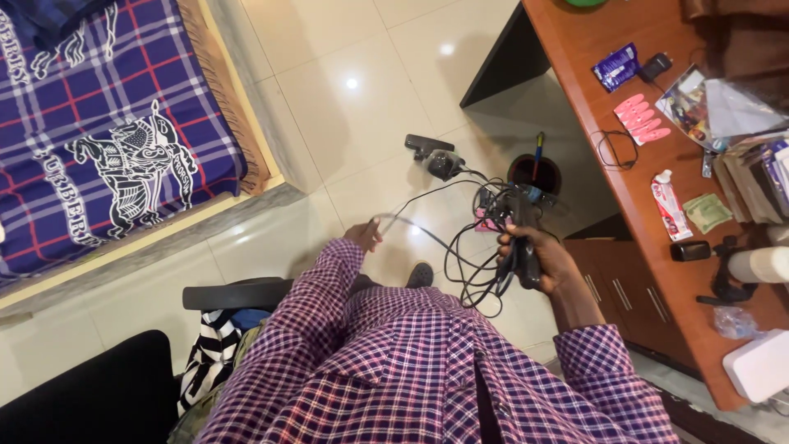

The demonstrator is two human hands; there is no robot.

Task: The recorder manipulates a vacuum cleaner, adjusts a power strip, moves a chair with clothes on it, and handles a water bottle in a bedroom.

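Our right hand (532, 256) is closed around a dark device (524, 238) with a bundle of black cables (472, 267) looping below and to its left. Our left hand (364, 234) pinches a pale cable (393, 222) that runs off toward the bundle. We judge the cables light, limp and prone to tangling, so the rigid device body looks the surest hold. Beyond the right hand, a black gadget (436, 156) lies on the floor (345, 123), a dark cup (534, 173) beside it. The bench (608, 164) stands to the right.
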